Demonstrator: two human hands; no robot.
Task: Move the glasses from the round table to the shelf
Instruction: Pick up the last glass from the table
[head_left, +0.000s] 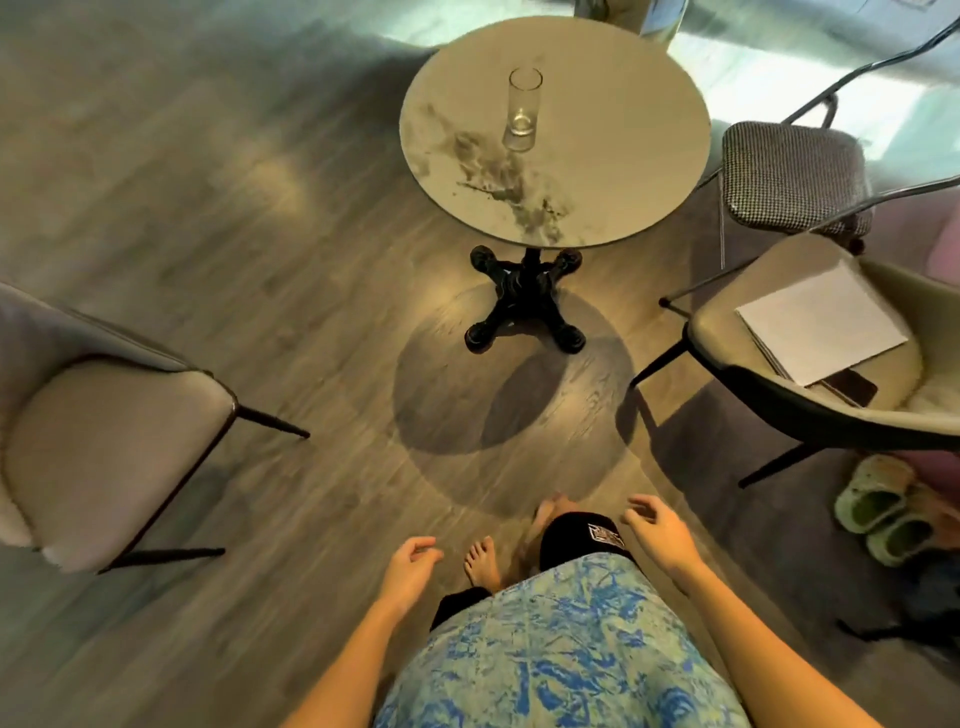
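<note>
One tall clear glass (522, 109) stands upright near the middle of the round marble-look table (634, 156), which rests on a black four-footed base. The table is ahead of me, across a stretch of wooden floor. My left hand (408, 569) hangs low at the bottom centre, fingers loosely curled and holding nothing. My right hand (657, 530) is a little higher to the right, also loosely curled and holding nothing. Both hands are far from the glass. No shelf is in view.
A grey padded chair (104, 452) stands to my left. On the right, a beige armchair (810, 410) carries white papers (821, 322), with a checked metal-framed chair (789, 171) behind it. Green slippers (883, 514) lie on the floor at right.
</note>
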